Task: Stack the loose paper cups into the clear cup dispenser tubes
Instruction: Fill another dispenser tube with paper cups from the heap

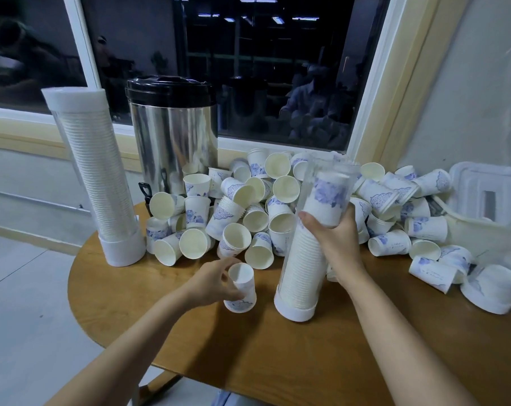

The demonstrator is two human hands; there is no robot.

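On the table (189, 341), right hand (336, 238) is gripping the tilted tube (299, 276) mid-height, steadying its open top; left hand (210, 281) is pinching one cup (244, 291) beside the pile (248, 206), likely for loading.

Your two forearms are bare, slim and smooth. They show uncovered all the way from the wrists to where they pass the near edge of the table (277, 361) and leave view. Your left hand (214, 281) and right hand (337, 243), both above the table, are bare as well. Whether a sleeve begins higher up cannot be told.
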